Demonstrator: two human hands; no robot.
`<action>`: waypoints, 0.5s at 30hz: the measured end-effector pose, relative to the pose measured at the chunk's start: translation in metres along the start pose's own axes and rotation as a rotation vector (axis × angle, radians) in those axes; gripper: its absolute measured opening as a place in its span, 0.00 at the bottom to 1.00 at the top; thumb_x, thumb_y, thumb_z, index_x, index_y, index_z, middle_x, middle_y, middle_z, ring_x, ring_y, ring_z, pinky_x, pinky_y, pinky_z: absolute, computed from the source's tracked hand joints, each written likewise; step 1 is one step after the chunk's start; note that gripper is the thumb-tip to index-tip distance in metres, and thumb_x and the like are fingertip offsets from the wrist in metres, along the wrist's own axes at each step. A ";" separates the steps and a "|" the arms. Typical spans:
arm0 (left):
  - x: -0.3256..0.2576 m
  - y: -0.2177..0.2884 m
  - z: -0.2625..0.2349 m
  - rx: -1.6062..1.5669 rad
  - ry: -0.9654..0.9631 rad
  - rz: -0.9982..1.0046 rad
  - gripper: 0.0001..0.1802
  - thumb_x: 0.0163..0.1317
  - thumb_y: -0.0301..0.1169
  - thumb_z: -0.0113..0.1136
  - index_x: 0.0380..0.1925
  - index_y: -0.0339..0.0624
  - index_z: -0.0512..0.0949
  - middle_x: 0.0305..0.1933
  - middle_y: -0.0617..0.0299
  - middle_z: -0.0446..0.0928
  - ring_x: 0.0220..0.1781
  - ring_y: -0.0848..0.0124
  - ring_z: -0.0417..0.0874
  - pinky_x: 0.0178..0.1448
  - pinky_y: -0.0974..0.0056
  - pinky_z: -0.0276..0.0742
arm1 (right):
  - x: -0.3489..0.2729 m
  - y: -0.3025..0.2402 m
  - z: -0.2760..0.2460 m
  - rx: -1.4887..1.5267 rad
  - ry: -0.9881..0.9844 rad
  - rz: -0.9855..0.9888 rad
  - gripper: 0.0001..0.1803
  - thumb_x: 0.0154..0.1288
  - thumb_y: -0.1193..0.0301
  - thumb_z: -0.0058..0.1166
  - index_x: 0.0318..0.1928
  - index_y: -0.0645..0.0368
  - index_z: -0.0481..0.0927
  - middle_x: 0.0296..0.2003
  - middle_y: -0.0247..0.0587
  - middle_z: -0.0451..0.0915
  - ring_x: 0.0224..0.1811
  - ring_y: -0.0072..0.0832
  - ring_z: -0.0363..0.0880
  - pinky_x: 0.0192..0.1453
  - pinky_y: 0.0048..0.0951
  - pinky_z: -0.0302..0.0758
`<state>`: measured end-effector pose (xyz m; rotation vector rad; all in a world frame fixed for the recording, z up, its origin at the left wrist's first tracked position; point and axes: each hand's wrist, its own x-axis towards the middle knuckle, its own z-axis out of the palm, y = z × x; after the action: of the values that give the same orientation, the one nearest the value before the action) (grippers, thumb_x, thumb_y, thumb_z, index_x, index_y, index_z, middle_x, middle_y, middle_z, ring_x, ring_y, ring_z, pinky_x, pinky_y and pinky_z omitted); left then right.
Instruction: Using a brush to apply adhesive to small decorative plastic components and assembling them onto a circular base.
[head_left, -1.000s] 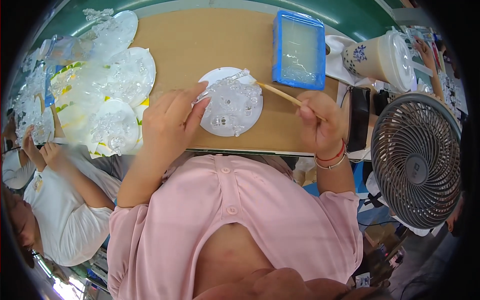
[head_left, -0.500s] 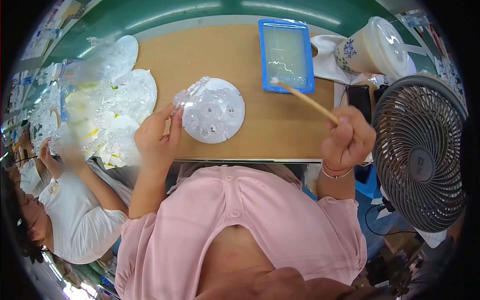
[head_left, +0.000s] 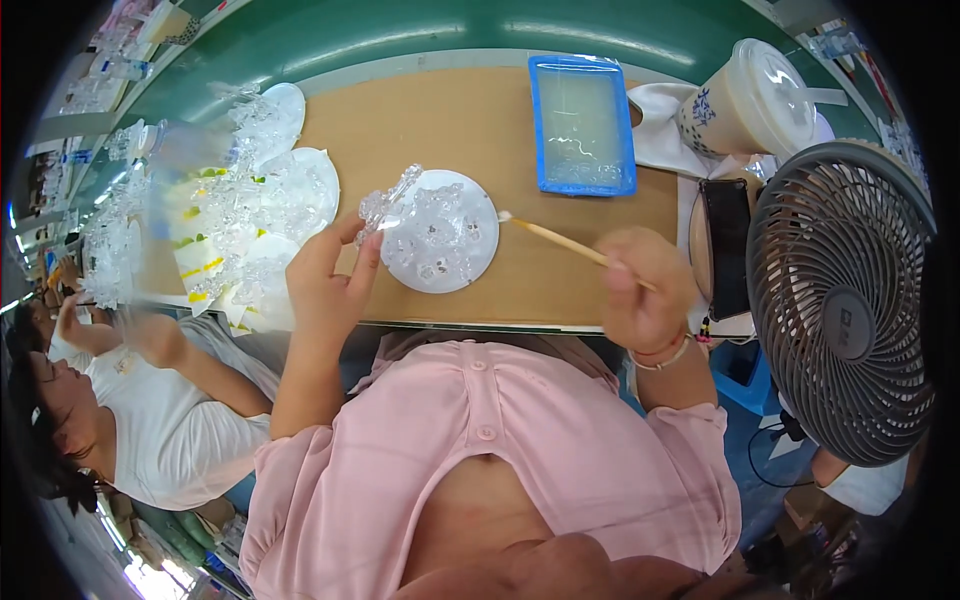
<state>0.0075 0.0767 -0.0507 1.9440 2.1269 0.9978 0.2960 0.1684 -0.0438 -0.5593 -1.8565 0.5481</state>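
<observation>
My left hand (head_left: 333,270) pinches a clear plastic piece (head_left: 388,203) with a bumpy, jewel-like shape, held over the left rim of a round white plate (head_left: 482,262). On that plate lie several similar clear pieces (head_left: 436,232). Closed round a thin wooden stick (head_left: 555,238), my right hand (head_left: 645,285) is to the right of the plate. The stick's whitish tip points left, close by the plate's right edge. Beyond my right hand lies a shallow blue tray (head_left: 632,150) holding a pale, translucent substance.
More white plates (head_left: 327,170) with clear pieces stand at the left, near a co-worker (head_left: 180,420) in white. At the right are a large lidded cup (head_left: 740,100), a dark case (head_left: 724,245) and a black fan (head_left: 845,320). Brown board (head_left: 420,95) covers the tabletop before me.
My right hand has brought the stick from the blue tray leftward and nearer, its tip now by the plate. My left hand still holds the clear piece. The whole view has shifted slightly.
</observation>
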 end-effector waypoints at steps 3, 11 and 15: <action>0.012 0.005 -0.005 -0.237 -0.055 -0.059 0.23 0.55 0.25 0.67 0.51 0.36 0.75 0.44 0.54 0.81 0.40 0.66 0.82 0.44 0.65 0.76 | -0.002 0.013 0.023 -0.016 -0.101 0.002 0.04 0.68 0.74 0.50 0.37 0.63 0.71 0.24 0.43 0.76 0.23 0.32 0.77 0.27 0.27 0.72; 0.044 0.007 -0.025 -0.379 -0.436 0.045 0.26 0.59 0.18 0.59 0.59 0.43 0.71 0.54 0.59 0.76 0.41 0.70 0.77 0.47 0.67 0.75 | 0.001 0.020 0.037 -0.054 -0.087 0.042 0.02 0.68 0.77 0.50 0.37 0.63 0.72 0.25 0.41 0.77 0.23 0.29 0.77 0.28 0.24 0.73; 0.049 -0.001 -0.027 -0.504 -0.477 0.046 0.23 0.60 0.18 0.57 0.56 0.43 0.72 0.54 0.61 0.77 0.39 0.72 0.75 0.46 0.70 0.75 | 0.000 0.023 0.043 -0.006 -0.080 0.073 0.04 0.68 0.76 0.50 0.36 0.64 0.73 0.24 0.40 0.77 0.22 0.27 0.75 0.28 0.25 0.72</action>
<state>-0.0153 0.1113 -0.0132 1.7545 1.4185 0.8567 0.2588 0.1815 -0.0717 -0.6189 -1.9198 0.6214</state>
